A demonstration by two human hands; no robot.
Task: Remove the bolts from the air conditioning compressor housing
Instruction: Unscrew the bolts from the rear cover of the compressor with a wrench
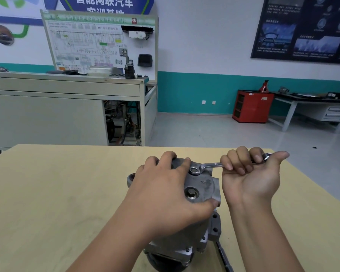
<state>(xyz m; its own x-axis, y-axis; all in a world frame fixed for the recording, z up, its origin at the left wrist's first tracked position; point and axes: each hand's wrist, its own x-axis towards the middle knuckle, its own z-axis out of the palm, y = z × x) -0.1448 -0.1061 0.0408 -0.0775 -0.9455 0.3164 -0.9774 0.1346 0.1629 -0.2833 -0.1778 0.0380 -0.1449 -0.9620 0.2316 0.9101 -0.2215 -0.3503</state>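
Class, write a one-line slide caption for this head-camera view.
Left hand steadies the grey metal compressor housing on a pale wooden table; right hand grips a silver ring spanner.

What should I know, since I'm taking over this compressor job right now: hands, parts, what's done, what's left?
Left hand grips the compressor housing from above, steadying it on the table.
Right hand holds the wrench by its handle, palm up; the ring end sits over the far bolt.
Done: no removed bolt is in view.
Left: the far bolt, plus the near bolt seated in its recess.
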